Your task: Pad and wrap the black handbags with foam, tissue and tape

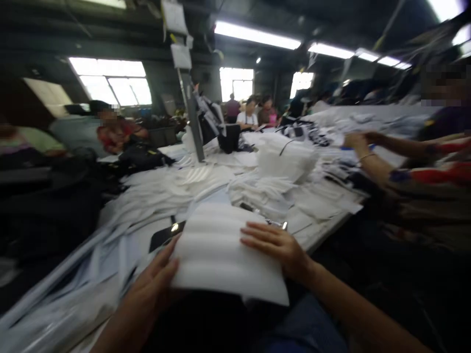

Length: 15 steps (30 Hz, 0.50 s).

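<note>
White sheet is held at the near edge of the table; I see the left hand gripping its left side and the right hand spread across its right, though whether that one grips I can't tell.

A grey post rises above the desk, white papers hanging near its top and a black item near its foot. Bright windows line the far wall, and tube lights glow overhead. At left, a person in red is behind a dark bundle; at right, a co-worker's patterned sleeve extends toward the desk.
</note>
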Available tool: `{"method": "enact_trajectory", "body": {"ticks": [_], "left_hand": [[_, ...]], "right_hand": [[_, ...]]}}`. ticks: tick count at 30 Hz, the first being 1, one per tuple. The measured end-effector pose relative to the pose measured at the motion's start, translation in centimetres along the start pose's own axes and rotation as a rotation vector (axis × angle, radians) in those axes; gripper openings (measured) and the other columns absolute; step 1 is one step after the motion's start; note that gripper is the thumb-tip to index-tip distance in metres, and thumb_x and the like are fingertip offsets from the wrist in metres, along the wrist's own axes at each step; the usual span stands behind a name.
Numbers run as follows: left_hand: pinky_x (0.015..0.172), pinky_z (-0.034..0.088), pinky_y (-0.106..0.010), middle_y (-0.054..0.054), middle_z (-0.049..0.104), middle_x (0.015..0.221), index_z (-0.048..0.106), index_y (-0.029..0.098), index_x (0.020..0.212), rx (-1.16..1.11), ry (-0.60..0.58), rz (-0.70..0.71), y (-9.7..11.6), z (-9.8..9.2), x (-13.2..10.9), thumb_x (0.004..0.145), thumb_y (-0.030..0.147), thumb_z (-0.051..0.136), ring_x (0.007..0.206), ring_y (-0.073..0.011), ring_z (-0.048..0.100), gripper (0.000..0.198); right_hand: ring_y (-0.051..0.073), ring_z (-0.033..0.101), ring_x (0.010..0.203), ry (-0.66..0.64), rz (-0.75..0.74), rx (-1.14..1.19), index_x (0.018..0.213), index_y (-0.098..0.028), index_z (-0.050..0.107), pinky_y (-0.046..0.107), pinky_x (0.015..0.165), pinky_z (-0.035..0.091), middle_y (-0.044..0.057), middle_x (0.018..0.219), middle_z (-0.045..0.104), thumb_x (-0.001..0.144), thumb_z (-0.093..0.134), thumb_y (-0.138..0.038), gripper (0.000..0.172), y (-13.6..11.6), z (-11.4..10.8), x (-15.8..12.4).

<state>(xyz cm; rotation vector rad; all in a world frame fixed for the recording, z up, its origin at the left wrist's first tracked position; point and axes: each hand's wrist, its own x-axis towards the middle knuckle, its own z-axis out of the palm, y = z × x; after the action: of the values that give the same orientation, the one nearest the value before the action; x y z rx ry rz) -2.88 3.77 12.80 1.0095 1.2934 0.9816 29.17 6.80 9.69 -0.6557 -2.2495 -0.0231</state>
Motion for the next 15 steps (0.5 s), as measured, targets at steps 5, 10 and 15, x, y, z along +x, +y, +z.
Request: {"method": "enact_trajectory", "body": {"ticks": [5, 10, 15], "left_hand": [[0.099, 0.053, -0.042, -0.009, 0.068, 0.122, 0.066, 0.020, 0.116, 0.140, 0.427, 0.222, -1.4, -6.3, -2.6, 0.083, 0.057, 0.065, 0.114, -0.0297, 0.064, 0.050], [0.091, 0.055, -0.040, -0.009, 0.073, 0.102, 0.073, 0.017, 0.095, 0.278, 0.533, -0.046, -4.8, -11.0, -4.2, 0.071, 0.051, 0.078, 0.100, -0.0300, 0.068, 0.042], [0.084, 0.053, -0.032, -0.006, 0.075, 0.099, 0.076, 0.017, 0.095, 0.174, 0.139, -0.232, -5.6, -11.0, -2.6, 0.076, 0.042, 0.075, 0.092, -0.0248, 0.068, 0.031]], "right_hand": [[0.023, 0.049, 0.135, -0.021, 0.314, -0.114, 0.148, -0.032, 0.043, 0.043, 0.113, 0.042, 0.001, 0.149, 0.049, 0.086, 0.037, 0.002, 0.071, 0.7, -0.2, -1.6], [0.027, 0.047, 0.137, -0.242, 0.158, -0.286, 0.151, -0.036, 0.036, 0.048, 0.106, 0.048, -0.004, 0.145, 0.053, 0.078, 0.034, 0.000, 0.081, 0.4, 0.3, -2.9], [0.028, 0.045, 0.137, -0.331, 0.024, -0.375, 0.153, -0.032, 0.035, 0.049, 0.108, 0.046, -0.003, 0.146, 0.052, 0.085, 0.036, -0.011, 0.071, 1.8, 0.4, -3.6]]}}
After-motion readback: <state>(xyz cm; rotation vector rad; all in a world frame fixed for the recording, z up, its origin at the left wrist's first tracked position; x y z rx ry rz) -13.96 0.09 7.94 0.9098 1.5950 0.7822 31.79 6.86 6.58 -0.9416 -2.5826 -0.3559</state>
